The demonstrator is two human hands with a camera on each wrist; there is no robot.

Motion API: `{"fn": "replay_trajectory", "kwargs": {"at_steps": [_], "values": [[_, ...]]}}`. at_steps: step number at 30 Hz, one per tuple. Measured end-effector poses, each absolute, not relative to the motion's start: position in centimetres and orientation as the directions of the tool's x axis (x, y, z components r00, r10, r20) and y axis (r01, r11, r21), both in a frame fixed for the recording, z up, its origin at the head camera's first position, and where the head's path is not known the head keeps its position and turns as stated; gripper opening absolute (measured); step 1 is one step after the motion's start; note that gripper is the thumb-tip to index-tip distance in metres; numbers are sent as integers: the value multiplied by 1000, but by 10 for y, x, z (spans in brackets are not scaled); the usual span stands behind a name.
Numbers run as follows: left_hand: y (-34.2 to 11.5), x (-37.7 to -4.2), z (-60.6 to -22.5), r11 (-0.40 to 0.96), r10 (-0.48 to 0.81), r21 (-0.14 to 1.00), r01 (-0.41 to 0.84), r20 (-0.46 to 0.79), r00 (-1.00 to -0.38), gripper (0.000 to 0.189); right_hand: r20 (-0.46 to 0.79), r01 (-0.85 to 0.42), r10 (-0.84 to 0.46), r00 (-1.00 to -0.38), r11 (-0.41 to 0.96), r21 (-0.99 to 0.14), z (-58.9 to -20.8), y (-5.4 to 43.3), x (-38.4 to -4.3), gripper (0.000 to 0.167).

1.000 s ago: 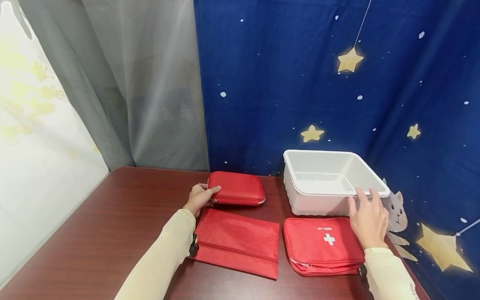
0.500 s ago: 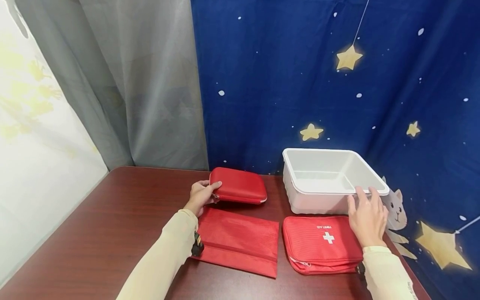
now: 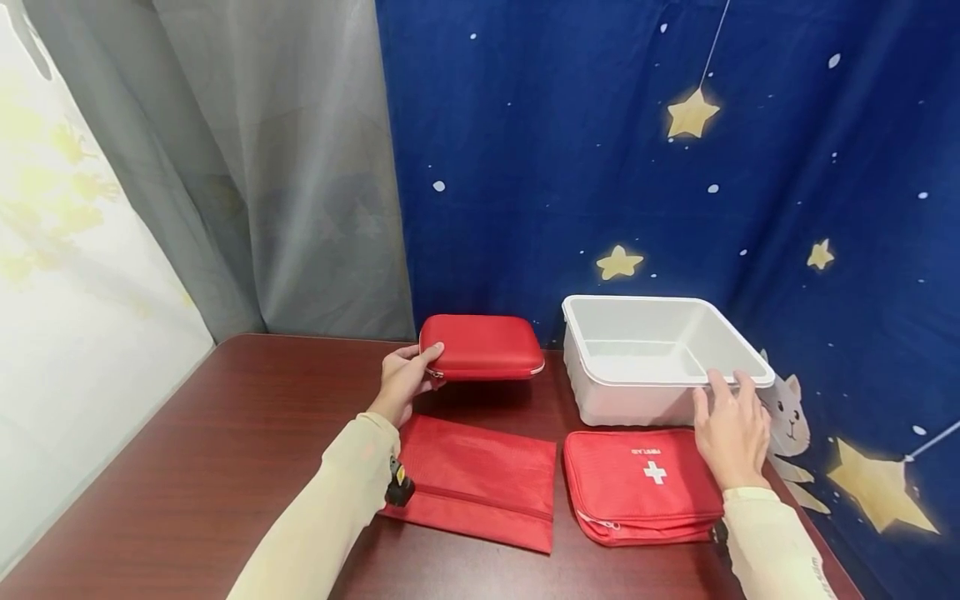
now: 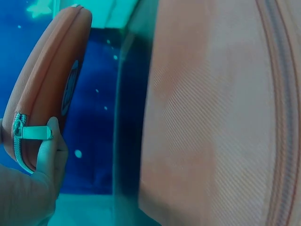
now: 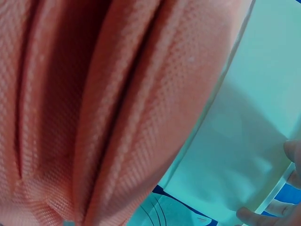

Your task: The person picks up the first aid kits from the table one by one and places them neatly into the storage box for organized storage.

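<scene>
My left hand [image 3: 402,382] grips a red hard zip case [image 3: 483,343] by its left end, thumb on top. The case is raised over the back of the table. In the left wrist view, the case's metal zipper pull [image 4: 36,133] lies beside the thumb. My right hand [image 3: 733,435] holds the front rim of a white plastic bin [image 3: 637,405] near its right corner. Some of its fingers reach over the rim [image 5: 269,197] in the right wrist view. The bin has nothing in it.
A flat red zip pouch [image 3: 480,475] lies below the left hand. A red first aid bag [image 3: 622,492] with a white cross sits in front of the bin, partly under the right forearm. The brown table [image 3: 187,467] backs onto grey and blue curtains [image 3: 510,167].
My left hand has lifted the red hard case off the table, up and slightly to the right. My right hand has stayed on the bin's rim.
</scene>
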State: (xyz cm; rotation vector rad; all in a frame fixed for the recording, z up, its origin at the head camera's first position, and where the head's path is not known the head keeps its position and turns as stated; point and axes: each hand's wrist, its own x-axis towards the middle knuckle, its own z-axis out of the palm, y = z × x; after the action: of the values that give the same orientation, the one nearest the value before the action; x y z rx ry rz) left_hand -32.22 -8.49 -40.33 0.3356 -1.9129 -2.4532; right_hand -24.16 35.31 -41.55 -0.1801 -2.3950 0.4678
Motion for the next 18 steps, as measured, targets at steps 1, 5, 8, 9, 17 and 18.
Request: {"fn": "replay_trajectory", "kwargs": {"at_steps": [1, 5, 8, 9, 17, 18], "values": [[-83, -322, -401, -263, -144, 958, -115, -157, -977, 56, 598, 6, 250, -762, 926, -379, -415, 353, -241, 37], [-75, -320, -393, -297, -153, 952, -81, -131, -980, 54, 590, 13, 254, -766, 924, -382, -414, 353, -240, 37], [-71, -319, -388, -315, -169, 947, -54, -112, -979, 52, 590, 14, 254, -766, 924, -381, -415, 354, -240, 37], [-70, -319, -387, -322, -177, 946, -46, -108, -978, 52, 593, 11, 252, -765, 925, -379, -415, 354, -240, 37], [-65, -316, -377, -330, -210, 944, -6, -79, -974, 50, 606, -2, 245, -757, 926, -377, -415, 352, -241, 35], [-64, -316, -376, -330, -212, 944, -2, -76, -974, 51, 607, -4, 244, -757, 926, -378, -415, 352, -241, 35]]}}
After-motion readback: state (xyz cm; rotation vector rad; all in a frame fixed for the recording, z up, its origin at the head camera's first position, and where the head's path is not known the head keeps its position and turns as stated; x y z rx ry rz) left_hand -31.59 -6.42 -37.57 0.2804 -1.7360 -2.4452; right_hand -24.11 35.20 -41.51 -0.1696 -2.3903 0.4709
